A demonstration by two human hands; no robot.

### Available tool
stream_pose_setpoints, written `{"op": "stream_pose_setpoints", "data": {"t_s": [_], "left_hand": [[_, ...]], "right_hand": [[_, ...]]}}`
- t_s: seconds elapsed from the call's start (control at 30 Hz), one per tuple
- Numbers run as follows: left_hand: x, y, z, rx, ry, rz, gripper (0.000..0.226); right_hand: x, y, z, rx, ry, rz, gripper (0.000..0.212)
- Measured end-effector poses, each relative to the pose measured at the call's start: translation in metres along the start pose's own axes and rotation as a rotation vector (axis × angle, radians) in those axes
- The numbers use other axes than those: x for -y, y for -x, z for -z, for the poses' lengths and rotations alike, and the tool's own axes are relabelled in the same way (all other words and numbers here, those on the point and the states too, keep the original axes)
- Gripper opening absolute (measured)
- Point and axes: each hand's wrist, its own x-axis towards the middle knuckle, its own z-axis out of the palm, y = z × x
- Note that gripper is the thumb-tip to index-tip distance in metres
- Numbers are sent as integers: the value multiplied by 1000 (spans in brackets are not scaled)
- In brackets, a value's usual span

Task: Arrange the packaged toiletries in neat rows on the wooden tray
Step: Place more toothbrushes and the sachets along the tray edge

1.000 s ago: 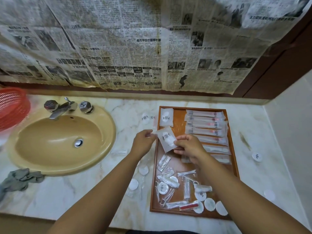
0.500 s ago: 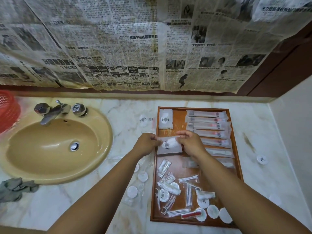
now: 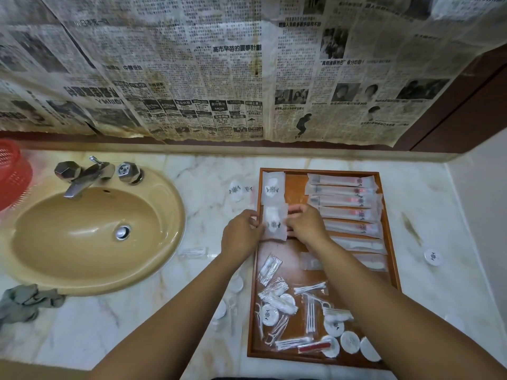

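A wooden tray point(image 3: 296, 182) lies on the marble counter right of the sink. My left hand point(image 3: 240, 234) and my right hand point(image 3: 306, 224) pinch the two sides of a flat white sachet point(image 3: 275, 222), which lies low over the tray's left column, just below another white sachet point(image 3: 273, 189). Several long toothbrush packets point(image 3: 343, 200) form a row down the tray's right side. A loose heap of small packets, cotton buds and round white discs point(image 3: 299, 316) fills the tray's near end.
A tan sink point(image 3: 82, 231) with a chrome tap point(image 3: 87, 174) is at the left. A sachet point(image 3: 237, 190), a cotton-bud packet point(image 3: 192, 252) and round discs point(image 3: 433, 256) lie on the counter around the tray. A red basket point(image 3: 12, 174) and grey cloth point(image 3: 26, 300) sit far left.
Both hands have carried the white sachet from tilted in the air down and back, turned it upright, and brought it flat under the first sachet in the tray's left column.
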Motion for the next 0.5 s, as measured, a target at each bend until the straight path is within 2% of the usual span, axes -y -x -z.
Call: {"op": "stream_pose_setpoints", "data": {"t_s": [0.1, 0.2, 0.3, 0.4, 0.5], "left_hand": [[13, -7, -7, -108, -481, -362, 22], [24, -13, -14, -122, -671, -583, 25], [29, -14, -17, -184, -737, -649, 22], [30, -13, -19, -185, -771, -604, 29], [30, -12, -21, -169, -757, -559, 36]], "right_hand": [[-5, -8, -5, 12, 280, 76, 25], [-3, 0, -12, -43, 529, 208, 39], [-9, 7, -14, -108, 763, 412, 56], [-17, 7, -12, 25, 926, 495, 50], [-23, 3, -12, 88, 1050, 541, 57]]}}
